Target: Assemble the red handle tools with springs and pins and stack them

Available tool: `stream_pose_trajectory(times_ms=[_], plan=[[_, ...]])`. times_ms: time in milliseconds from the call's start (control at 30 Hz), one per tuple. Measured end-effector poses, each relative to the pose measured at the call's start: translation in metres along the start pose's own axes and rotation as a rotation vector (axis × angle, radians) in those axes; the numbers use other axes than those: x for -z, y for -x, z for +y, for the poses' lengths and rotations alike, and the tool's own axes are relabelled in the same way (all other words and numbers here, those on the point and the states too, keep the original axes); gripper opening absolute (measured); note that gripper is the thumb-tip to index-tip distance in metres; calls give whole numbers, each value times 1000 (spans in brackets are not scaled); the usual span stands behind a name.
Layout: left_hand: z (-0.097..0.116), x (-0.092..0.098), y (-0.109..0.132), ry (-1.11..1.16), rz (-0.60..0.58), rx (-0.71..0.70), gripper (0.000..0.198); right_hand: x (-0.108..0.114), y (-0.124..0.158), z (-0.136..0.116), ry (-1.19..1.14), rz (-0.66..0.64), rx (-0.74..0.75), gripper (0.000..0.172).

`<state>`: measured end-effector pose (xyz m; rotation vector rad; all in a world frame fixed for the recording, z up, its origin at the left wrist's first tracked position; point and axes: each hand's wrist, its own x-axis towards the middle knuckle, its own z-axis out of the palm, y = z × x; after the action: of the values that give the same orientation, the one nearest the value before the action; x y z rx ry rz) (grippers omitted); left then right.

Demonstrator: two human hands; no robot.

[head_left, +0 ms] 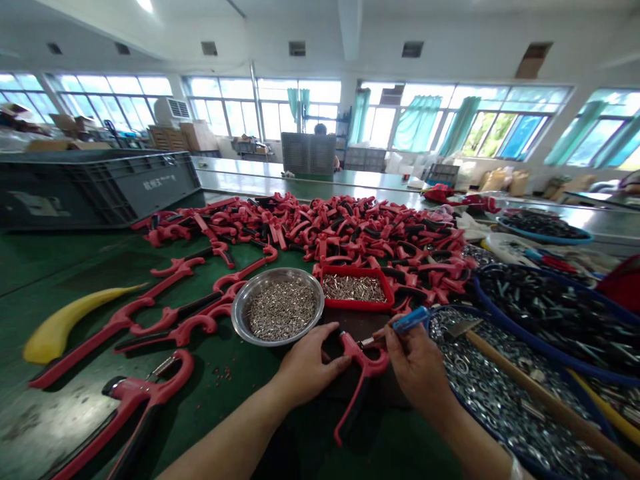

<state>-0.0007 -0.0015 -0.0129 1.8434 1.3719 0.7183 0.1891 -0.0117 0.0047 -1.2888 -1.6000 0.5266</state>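
Note:
A red handle with a black grip (367,370) lies in front of me on a dark block (345,321), a small coil spring (369,342) at its upper part. Curled at its left end is my left hand (313,363), closed, with the thumb against the red part. My right hand (417,363) pinches a blue-handled tool (411,320) by the spring; its tip is hidden by the fingers. Behind my hands stand a metal bowl (239,320) of small metal pins and a red tray (353,307) of longer pins.
Red handles (320,227) are heaped across the back; another with a spring (145,393) lies front left. A banana-shaped yellow thing (65,323) and a grey crate (150,190) are left. On the right, a hammer (530,380) rests over metal parts, beside a blue basin (530,340) of dark parts.

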Motion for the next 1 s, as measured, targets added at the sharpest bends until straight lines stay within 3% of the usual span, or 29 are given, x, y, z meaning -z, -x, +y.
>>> stream_pose_trajectory(times_ms=[100,333,567,767,900,1000], plan=[[-1,0,0,11,3,-2,65,-2,4,3,20,-59,21,12],[2,1,1,5,2,10,66,-10,10,2,108,-65,86,10],[0,0,0,22,-2,8,66,-11,-10,-16,280,-218,192,12],[-2,-2,1,35,-11,5,64,-4,-6,-21,202,-299,237,10],[0,-2,1,-10,3,0,63,-2,-9,-23,53,-231,95,12],[1,-1,0,-32,6,-1,64,2,-37,-22,40,-172,-27,14]])
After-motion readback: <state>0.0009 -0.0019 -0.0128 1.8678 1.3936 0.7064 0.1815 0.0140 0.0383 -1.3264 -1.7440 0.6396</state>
